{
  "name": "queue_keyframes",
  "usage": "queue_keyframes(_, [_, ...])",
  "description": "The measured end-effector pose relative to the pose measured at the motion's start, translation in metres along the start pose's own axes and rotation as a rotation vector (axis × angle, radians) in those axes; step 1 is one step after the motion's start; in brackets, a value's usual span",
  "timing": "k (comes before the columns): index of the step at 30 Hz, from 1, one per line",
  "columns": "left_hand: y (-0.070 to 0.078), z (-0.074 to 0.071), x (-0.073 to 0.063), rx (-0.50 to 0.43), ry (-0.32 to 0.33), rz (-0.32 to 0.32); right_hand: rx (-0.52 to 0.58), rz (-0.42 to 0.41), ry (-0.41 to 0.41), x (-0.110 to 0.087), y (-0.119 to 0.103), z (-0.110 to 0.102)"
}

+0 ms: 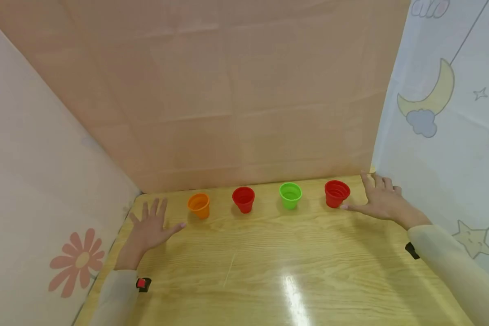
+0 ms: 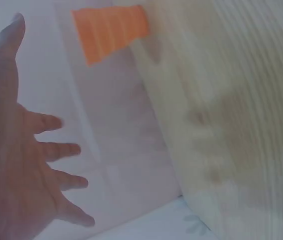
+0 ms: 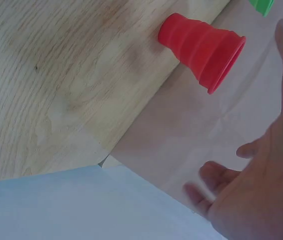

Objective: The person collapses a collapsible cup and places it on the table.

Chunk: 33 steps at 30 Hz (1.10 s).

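Observation:
Along the back of the table stand an orange cup (image 1: 199, 206), a red cup (image 1: 244, 200), a green cup (image 1: 290, 196) and another red cup (image 1: 337, 194), all upright with their mouths up. My left hand (image 1: 150, 230) hovers over the table left of the orange cup, fingers spread and holding nothing. In the left wrist view the orange cup (image 2: 112, 32) appears beyond the thumb. To the right of the end red cup, my right hand (image 1: 383, 201) has its fingers spread, thumb tip close beside that cup. The right wrist view shows this red cup (image 3: 201, 50) ribbed and apart from the palm.
A wooden table (image 1: 244, 267) lies under everything. Behind the cups rises a pinkish-brown cloth wall (image 1: 236, 95). White patterned walls stand at the left (image 1: 36, 149) and right (image 1: 452, 149), close to each hand.

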<state>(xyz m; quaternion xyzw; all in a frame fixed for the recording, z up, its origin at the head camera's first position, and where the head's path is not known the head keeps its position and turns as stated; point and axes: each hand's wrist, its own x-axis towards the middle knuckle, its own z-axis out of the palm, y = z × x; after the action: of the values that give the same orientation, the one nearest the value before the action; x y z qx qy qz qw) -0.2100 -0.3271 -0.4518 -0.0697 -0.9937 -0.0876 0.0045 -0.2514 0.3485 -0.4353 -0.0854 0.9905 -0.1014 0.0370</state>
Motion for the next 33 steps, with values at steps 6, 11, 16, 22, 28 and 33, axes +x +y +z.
queue_keyframes(6, [0.027,-0.012,-0.005,-0.193,0.155,0.094,0.009,-0.089,0.100,0.000,0.001,0.003])
queue_keyframes(11, [0.069,-0.020,-0.010,-0.442,0.191,0.201,0.116,-0.119,0.079,-0.001,0.000,0.009])
queue_keyframes(16, [0.111,-0.018,-0.004,-0.574,0.139,0.287,0.210,-0.109,0.055,-0.004,0.000,0.015])
queue_keyframes(22, [0.161,-0.010,0.011,-0.676,0.071,0.339,0.314,-0.077,0.043,-0.009,0.005,0.020])
queue_keyframes(28, [0.202,-0.001,0.031,-0.697,-0.009,0.371,0.393,-0.017,-0.008,-0.010,0.004,0.030])
queue_keyframes(33, [0.234,0.008,0.042,-0.791,-0.089,0.357,0.400,-0.011,-0.018,-0.002,-0.002,0.033])
